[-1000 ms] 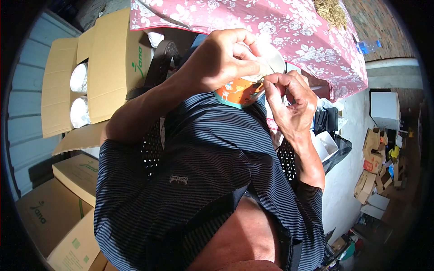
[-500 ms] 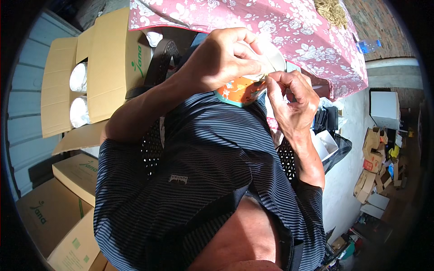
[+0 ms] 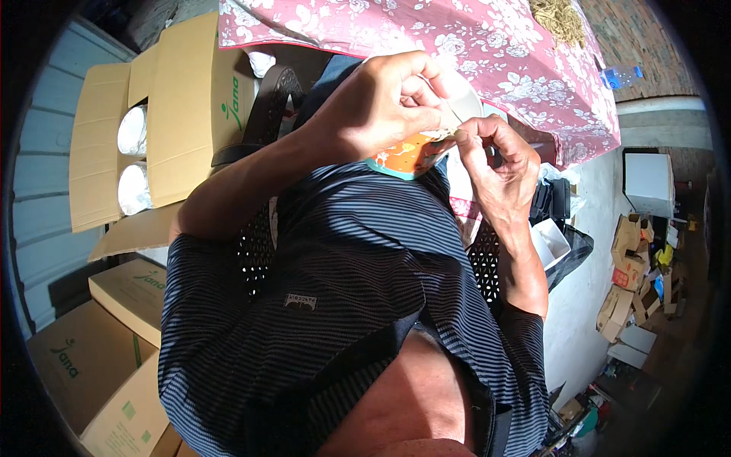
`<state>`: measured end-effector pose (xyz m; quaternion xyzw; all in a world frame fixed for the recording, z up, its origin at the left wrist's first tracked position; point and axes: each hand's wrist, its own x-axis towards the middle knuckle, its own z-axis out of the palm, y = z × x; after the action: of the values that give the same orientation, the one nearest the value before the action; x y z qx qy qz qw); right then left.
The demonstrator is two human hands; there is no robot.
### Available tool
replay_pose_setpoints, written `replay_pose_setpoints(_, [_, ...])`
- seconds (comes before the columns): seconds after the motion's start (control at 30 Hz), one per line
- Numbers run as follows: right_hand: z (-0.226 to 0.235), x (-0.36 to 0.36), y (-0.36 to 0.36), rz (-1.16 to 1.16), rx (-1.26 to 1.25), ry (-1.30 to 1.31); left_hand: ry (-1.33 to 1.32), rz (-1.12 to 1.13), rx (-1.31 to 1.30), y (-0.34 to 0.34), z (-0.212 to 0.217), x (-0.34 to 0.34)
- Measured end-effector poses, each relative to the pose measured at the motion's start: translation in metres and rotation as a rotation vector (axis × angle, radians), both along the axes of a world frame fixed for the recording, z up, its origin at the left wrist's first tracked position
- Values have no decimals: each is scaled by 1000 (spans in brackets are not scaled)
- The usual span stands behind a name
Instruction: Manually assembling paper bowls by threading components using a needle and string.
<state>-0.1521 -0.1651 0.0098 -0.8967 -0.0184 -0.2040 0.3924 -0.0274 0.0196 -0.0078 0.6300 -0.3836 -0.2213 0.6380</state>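
In front of my chest, over my lap, rests an orange container (image 3: 402, 156) with a printed pattern and a teal edge. Its pale curved part (image 3: 462, 97) shows beyond my fingers. My left hand (image 3: 400, 103) is closed above it, thumb pressed to curled fingers, hiding much of it. My right hand (image 3: 499, 156) meets it from the right, thumb and forefinger pinched together. Between the two hands' fingertips is a small pale bit, perhaps a thin strand, too small to name. What each hand grips is hidden.
A table with a pink floral cloth (image 3: 541, 91) stands ahead, bearing a tan bundle of cord (image 3: 558, 21). An open cardboard box (image 3: 183, 99) with white round items is at left, above more boxes (image 3: 91, 365). A plastic bottle (image 3: 622, 77) and cardboard pieces (image 3: 632, 259) lie at right.
Both hands and the orange container have shifted slightly to the right. The fingers remain pinched close together over it.
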Motion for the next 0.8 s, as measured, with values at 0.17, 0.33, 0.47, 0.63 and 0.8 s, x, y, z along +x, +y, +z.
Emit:
replay_pose_setpoints(0.17, [-1,1,-2,-28,141,67,6,-20,7,0,2,-2])
replay_pose_setpoints(0.33, [-3,0,-6,-10,223,86,-57,-72,29,2,8,-4])
replay_pose_setpoints(0.47, [7,-3,-6,-28,265,182,27,-85,50,2,9,-5])
replay_pose_setpoints(0.63, [8,-3,-16,19,413,235,-32,-57,113,2,8,-5])
replay_pose_setpoints(0.8, [9,-3,-17,-10,206,217,-236,-14,29,3,-2,-2])
